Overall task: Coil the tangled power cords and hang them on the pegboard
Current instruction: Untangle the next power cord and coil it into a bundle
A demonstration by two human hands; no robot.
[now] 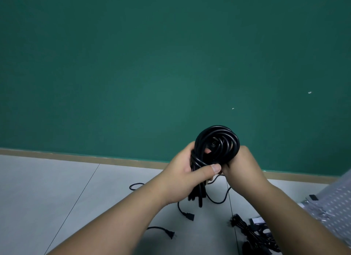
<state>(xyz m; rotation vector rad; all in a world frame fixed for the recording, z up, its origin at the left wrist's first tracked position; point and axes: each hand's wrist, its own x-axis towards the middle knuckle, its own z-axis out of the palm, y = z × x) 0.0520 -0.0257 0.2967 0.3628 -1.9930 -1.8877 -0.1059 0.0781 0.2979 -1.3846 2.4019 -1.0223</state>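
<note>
1. Two bare hands are raised in front of the green wall, sharing one coiled cord between them.
2. The left hand is wrapped round the coil's lower left side, with its thumb pressed across the gathered black strands.
3. The right hand grips the coil's lower right edge. Its fingers are hidden behind the loops.
4. The strands hanging below the left hand trail down toward the grey tiled floor.
5. Two loose cord ends lie on the tiles under the forearms: one socket end and one pronged plug.
6. One tangled heap of cords sits at the lower right.
7. One grey dotted pegboard shows at the right edge, just beside that heap.
</note>
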